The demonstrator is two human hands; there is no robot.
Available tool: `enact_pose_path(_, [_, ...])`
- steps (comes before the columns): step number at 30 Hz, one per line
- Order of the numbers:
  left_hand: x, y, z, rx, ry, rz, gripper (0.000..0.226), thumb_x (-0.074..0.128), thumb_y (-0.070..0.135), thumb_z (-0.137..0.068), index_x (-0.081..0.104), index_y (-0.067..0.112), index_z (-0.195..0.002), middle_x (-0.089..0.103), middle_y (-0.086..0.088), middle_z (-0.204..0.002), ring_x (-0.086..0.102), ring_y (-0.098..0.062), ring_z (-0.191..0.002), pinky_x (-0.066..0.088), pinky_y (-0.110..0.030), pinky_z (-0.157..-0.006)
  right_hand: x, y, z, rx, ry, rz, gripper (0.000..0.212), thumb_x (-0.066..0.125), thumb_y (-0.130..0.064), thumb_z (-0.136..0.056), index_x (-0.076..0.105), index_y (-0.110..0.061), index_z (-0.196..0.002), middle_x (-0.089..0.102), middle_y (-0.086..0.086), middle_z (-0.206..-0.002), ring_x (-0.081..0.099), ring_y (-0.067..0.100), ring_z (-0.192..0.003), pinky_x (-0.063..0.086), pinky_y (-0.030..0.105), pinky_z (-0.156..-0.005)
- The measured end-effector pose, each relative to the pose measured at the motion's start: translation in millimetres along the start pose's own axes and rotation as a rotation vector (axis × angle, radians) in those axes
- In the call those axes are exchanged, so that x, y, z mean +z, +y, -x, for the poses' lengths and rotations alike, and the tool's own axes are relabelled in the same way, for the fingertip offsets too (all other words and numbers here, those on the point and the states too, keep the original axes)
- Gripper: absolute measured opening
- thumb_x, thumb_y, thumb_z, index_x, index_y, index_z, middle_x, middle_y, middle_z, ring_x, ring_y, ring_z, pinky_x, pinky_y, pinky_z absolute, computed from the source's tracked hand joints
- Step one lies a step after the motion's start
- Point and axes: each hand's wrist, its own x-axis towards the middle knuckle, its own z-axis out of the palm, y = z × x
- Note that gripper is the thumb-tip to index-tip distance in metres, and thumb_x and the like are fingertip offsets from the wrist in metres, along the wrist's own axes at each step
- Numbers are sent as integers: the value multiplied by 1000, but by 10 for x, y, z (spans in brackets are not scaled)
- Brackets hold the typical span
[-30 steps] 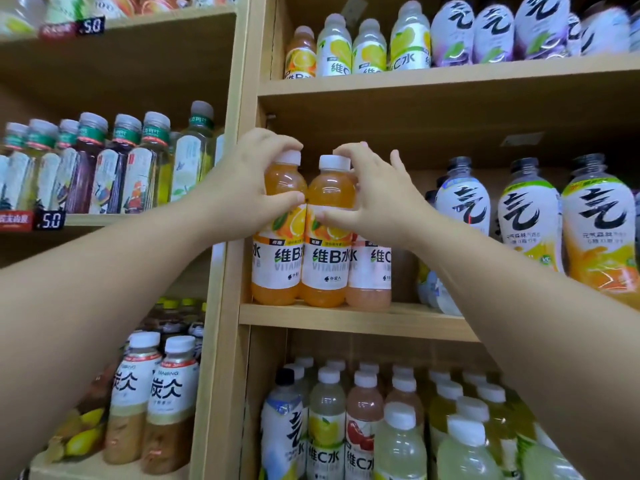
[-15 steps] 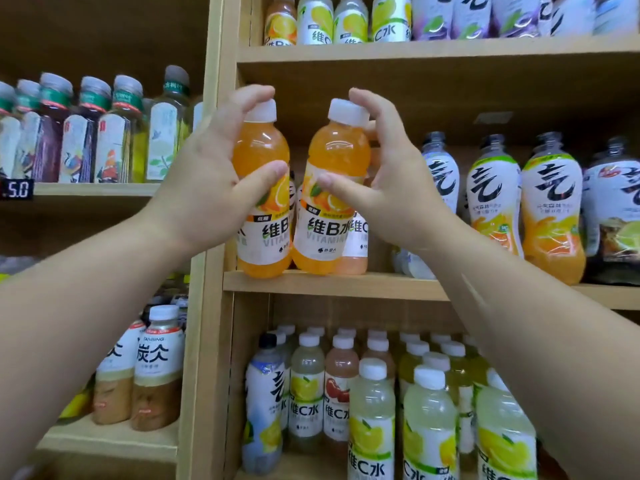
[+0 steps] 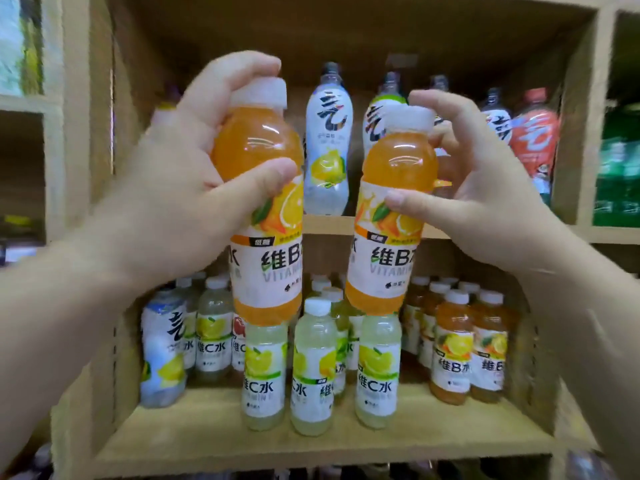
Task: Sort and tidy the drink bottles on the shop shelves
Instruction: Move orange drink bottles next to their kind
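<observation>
While both bottles are held off the shelves in front of the wooden unit, the left hand [image 3: 180, 188] grips an orange vitamin B water bottle [image 3: 266, 258] at ten o'clock of centre. Its thumb lies across the front and its fingers curl round the back up to the white cap [image 3: 263, 91]. The right hand [image 3: 485, 188] clasps a second orange bottle [image 3: 384, 258] at two o'clock, with the thumb on the label's top edge and the fingers behind the neck. That bottle leans with its top to the right. The two bottles are apart, and in the gap at twelve o'clock a lemon-labelled sparkling water bottle [image 3: 327, 143] stands on the upper shelf. On the lower shelf board [image 3: 311, 441] pale vitamin C water bottles [image 3: 313, 368] stand at six o'clock. More orange vitamin B bottles [image 3: 467, 351] cluster at four o'clock, and a white-and-blue lemon bottle [image 3: 161, 348] stands at eight o'clock. The view is blurred, so the small print is unreadable.
</observation>
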Motion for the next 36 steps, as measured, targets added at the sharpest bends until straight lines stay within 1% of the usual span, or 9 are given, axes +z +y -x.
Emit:
enact_pose_path(5, [885,204,151,-112,-106,110,62,73,36,-87,43,51,-139,61,32,-114,67,-2,-99,54,-21,-85,-535,409,521,143,-16,15,80,81,-32,-75,41,-39,-144,58,-10,-115,72,15,-106,63,35,-82])
enact_pose_path(12, [2131,421,426,-272,-173,110,62,74,39,-89,40,57,-138,62,15,-117,67,-12,-81,55,-40,-86,-1073,1120,1224,340,-95,63,79,82,-33,-78,40,-48,-142,59,-11,-124,70,7,-106,61,33,-84])
enact_pose_path(15, [2619,480,563,-329,-213,65,63,72,38,-91,37,58,-139,56,16,-126,62,-7,-73,53,-29,-79,-1079,1409,1482,380,-144,120,80,84,-26,-83,37,-44,-145,56,-19,-126,66,0,-108,58,24,-85])
enact_pose_path(18, [3012,488,671,-387,-249,38,62,71,36,-93,36,53,-142,46,20,-131,53,-1,-72,39,-9,-70,-1040,1667,1670,383,-171,144,81,84,-33,-83,34,-47,-145,52,-15,-139,58,7,-125,57,36,-96])
enact_pose_path(25, [3494,322,872,-503,-287,53,65,72,32,-93,36,54,-142,43,22,-129,47,-5,-76,44,-21,-78,-956,1983,1905,460,-208,124,81,80,-34,-87,28,-47,-148,48,-11,-145,56,10,-127,55,41,-100])
enact_pose_path(27, [3589,282,915,-539,-297,66,66,72,32,-92,35,55,-141,47,20,-130,50,-1,-75,43,-16,-73,-928,2035,1962,492,-247,138,81,77,-32,-89,26,-47,-149,51,-10,-145,58,9,-124,54,41,-101])
enact_pose_path(30, [3689,271,926,-509,-310,70,70,72,33,-93,32,58,-144,42,26,-136,56,2,-98,46,-9,-74,-897,2066,1988,521,-265,167,81,74,-30,-92,21,-49,-150,50,-8,-146,58,11,-124,54,41,-101])
enact_pose_path(32, [3719,267,954,-499,-301,89,74,70,33,-94,26,58,-148,37,28,-139,50,4,-119,50,-14,-89,-873,2073,1997,513,-245,230,82,72,-32,-93,18,-47,-153,43,-9,-152,51,11,-131,50,34,-105])
enact_pose_path(36, [3747,248,1195,-578,-316,106,98,70,38,-93,-4,51,-157,26,22,-156,29,7,-139,33,-22,-111,-776,2063,2063,460,-245,421,90,67,-34,-97,5,-36,-162,28,-9,-157,52,11,-123,45,24,-95])
